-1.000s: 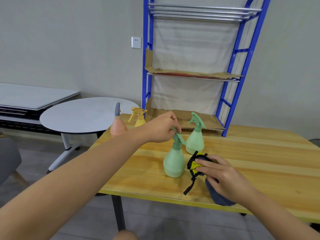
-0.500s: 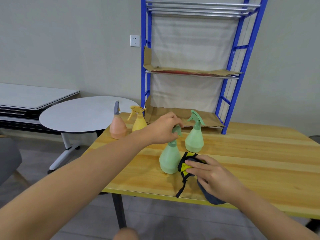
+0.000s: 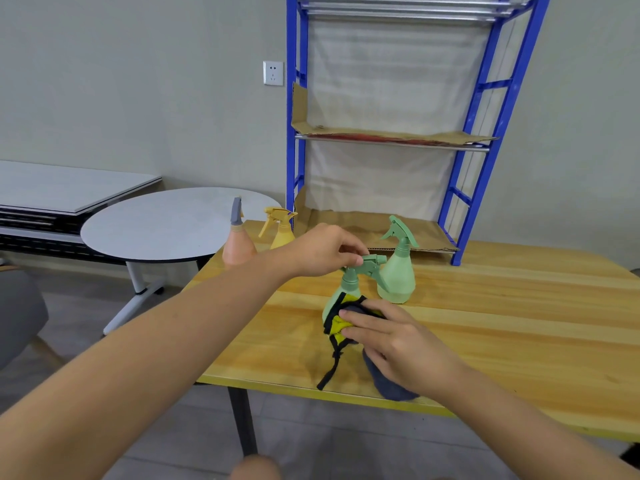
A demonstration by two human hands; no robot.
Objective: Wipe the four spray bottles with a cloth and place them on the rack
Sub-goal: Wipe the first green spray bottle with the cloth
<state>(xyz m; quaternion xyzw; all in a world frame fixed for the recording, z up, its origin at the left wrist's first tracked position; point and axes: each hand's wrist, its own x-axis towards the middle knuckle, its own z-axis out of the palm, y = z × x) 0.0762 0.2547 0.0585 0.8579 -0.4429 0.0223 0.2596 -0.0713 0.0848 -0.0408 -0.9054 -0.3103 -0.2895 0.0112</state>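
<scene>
Gripping the trigger head of the near pale-green plastic spray bottle [image 3: 349, 282] with the left hand [image 3: 320, 251], fingers curled round the nozzle top. Pressing a yellow-and-grey cloth with black trim [image 3: 341, 318] against that bottle's body with the right hand [image 3: 398, 341], fingers bent over the fabric and holding it there. Standing on the yellow-edged wooden table [image 3: 502, 323], near its front edge. Standing just behind it, a second pale-green spray bottle [image 3: 397, 271], upright. Standing at the table's far left corner, a peach spray bottle with a grey nozzle [image 3: 238, 242] and a yellow spray bottle [image 3: 281, 232], side by side. Rising at the back of the table, a blue metal rack with cardboard-lined shelves [image 3: 485, 140].
</scene>
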